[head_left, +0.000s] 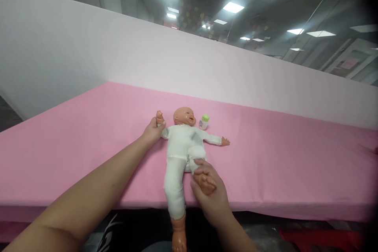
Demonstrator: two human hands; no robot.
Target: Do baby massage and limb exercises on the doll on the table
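A: Which inscriptions are legible in this view?
B: None can be read. The green-capped bottle (203, 122) bears a printed label (202, 124), its characters too small to resolve.
A: And the dark clothing (132, 224) at the lower edge?
B: White marks (110, 223) appear on it, partly cut off and indecipherable.
A: The background?
B: A pink sheet (349, 63) shows on a pale-framed panel (360, 49), upper right; any wording is blurred.

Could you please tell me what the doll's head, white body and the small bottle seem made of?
Doll's head: probably vinyl or plastic, glossy, with bright highlights.
White body: apparently matte fabric, with soft creases.
Small bottle: perhaps plastic; its pale wall looks translucent.
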